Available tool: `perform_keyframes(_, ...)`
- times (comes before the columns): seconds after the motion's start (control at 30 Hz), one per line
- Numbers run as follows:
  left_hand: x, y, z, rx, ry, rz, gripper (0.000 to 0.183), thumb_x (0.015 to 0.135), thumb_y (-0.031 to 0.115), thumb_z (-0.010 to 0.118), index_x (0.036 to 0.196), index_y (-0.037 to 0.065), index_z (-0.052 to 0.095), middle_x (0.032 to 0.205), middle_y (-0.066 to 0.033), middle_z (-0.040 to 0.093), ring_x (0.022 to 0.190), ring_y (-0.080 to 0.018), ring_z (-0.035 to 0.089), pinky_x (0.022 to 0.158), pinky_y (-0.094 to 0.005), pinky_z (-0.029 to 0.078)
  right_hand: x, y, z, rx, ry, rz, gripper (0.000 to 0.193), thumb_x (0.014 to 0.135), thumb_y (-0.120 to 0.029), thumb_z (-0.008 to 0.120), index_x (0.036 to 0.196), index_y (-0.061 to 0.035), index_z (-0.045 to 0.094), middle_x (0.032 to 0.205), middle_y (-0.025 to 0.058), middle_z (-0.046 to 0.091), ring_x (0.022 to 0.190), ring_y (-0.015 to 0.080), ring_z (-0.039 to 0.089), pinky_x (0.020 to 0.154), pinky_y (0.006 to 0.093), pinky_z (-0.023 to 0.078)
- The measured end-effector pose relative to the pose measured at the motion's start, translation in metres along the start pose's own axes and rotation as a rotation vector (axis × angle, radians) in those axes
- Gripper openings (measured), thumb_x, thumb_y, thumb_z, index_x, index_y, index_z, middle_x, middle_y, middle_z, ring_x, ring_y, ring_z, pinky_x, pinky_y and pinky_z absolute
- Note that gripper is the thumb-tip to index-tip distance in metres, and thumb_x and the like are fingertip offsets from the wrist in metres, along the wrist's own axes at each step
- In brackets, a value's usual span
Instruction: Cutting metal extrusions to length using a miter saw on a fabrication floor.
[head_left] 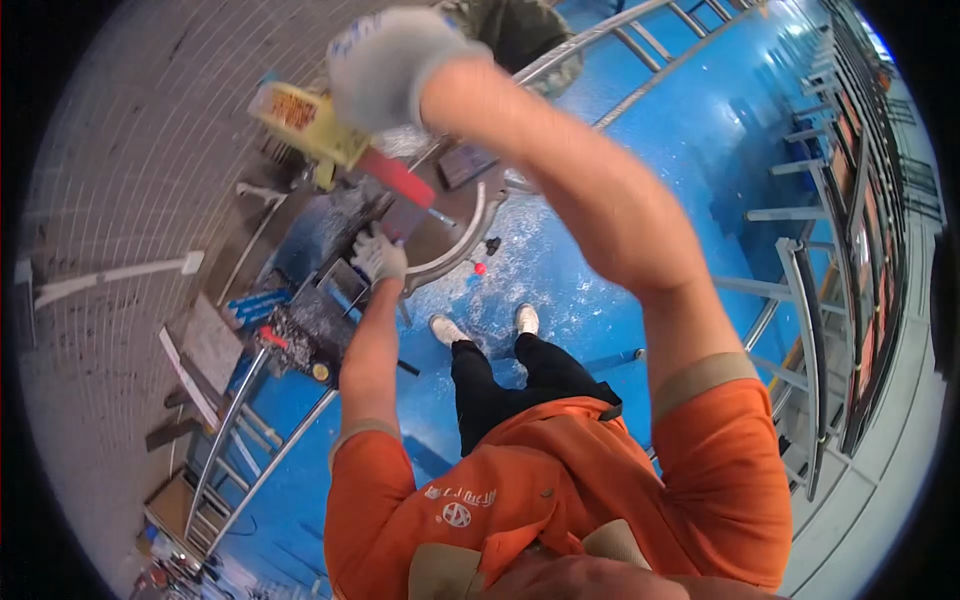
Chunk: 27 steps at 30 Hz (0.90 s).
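Raised in front of me, my right hand (395, 68) wears a pale glove and is smeared by motion. It looks closed against the head of a mitre saw; the part it grips is hidden beneath it. The saw head has a yellow guard (310, 118) and a red lower part (398, 180). Below it lies the saw's round table with a curved metal rim (455, 250). Also gloved, my left hand (380, 256) rests with fingers spread at the table's left side, touching a dark brownish piece (402, 218).
Pale shavings litter the blue floor (560, 250) around the saw. A metal roller frame (640, 45) runs off at the upper right, another (235, 440) at the lower left. Metal racks (815, 300) stand along the right. A corrugated wall (110, 200) rises at the left.
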<state>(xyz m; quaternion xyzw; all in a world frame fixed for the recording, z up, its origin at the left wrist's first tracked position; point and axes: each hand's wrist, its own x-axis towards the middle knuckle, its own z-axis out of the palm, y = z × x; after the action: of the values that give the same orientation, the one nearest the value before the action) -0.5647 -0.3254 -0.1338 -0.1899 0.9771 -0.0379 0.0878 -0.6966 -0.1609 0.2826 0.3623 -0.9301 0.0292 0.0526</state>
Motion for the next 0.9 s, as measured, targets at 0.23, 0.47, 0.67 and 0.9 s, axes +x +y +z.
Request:
perform_keyframes(0.23,-0.021,-0.016,0.026,-0.224,-0.124,0.102,0.061,0.083,0.034,0.066,0.133,0.007,0.044,0.11,-0.0207,0.056,0.093,-0.0344,0.061,0.078,-0.0517,0.049,0.032,0.048,0.027,1.472,-0.206,0.348,0.037,0.085,-0.039,0.062,0.084,-0.002,0.069,0.069,0.0064,0.068,0.056,0.0253,0.061,0.052,0.0372,0.051)
perform_keyframes(0.47,-0.144,-0.002,-0.023,-0.536,-0.08,0.168,0.05,0.087,0.018,0.06,0.132,-0.001,0.047,0.109,-0.0247,0.061,0.096,-0.0405,0.061,0.085,-0.049,0.048,-0.063,0.0,0.364,0.482,-0.4,0.559,0.054,0.083,-0.034,0.057,0.115,0.0096,0.058,0.095,0.0236,0.068,0.087,0.0363,0.07,0.072,0.0439,0.057)
perform_keyframes(0.67,-0.224,0.015,-0.039,-0.682,-0.178,-0.079,0.051,0.083,0.011,0.061,0.132,0.003,0.048,0.121,-0.0212,0.058,0.106,-0.0416,0.058,0.093,-0.0477,0.045,-0.064,-0.023,0.469,0.364,-0.132,0.487,0.053,0.08,-0.03,0.062,0.116,0.008,0.055,0.087,0.0224,0.066,0.072,0.0348,0.067,0.063,0.0421,0.055)
perform_keyframes(0.9,-0.221,0.089,-0.065,-0.596,-0.124,-0.127,0.043,0.082,0.018,0.063,0.121,0.003,0.054,0.11,-0.0224,0.057,0.093,-0.041,0.056,0.086,-0.0476,0.045,-0.045,0.111,0.313,1.161,-0.298,0.719,0.052,0.08,-0.04,0.069,0.109,0.003,0.062,0.09,0.0189,0.07,0.08,0.029,0.067,0.073,0.0403,0.056)
